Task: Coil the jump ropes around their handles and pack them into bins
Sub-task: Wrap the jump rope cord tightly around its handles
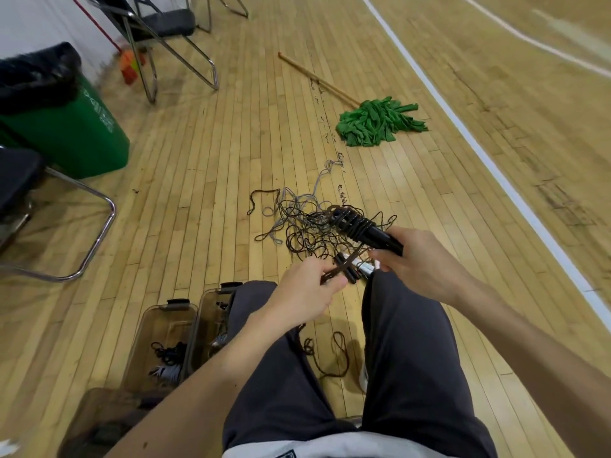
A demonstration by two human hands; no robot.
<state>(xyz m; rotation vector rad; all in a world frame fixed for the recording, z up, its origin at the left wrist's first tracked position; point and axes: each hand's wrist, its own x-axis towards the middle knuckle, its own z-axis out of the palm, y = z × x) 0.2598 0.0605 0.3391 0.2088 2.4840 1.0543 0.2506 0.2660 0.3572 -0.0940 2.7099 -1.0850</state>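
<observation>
Jump rope handles point(375, 235), a black pair held together, sit in your right grip point(421, 256), which is curled round their lower end, above your knees. Several dark turns of rope already wrap the upper end. Your left grip point(305, 294) pinches the loose cord point(332, 276) just below. Judged step: mid-coil, with this rope not yet packed. The next move calls for feeding the cord taut round the handles. Meanwhile the slack loop point(332, 357) on the floor between your legs has to come up free of the tangle point(304, 226) of dark and grey ropes beyond your knees; a snag there looks likely. Two clear bins point(145, 325) stand by your left leg, with some ropes inside. Hard to make out: blur smears the cord at your left fingers. More handles point(355, 271), black and white, lie half hidden under your hands. Your thigh cuts off part of one bin. You cannot tell whether the slack joins the tangle.
</observation>
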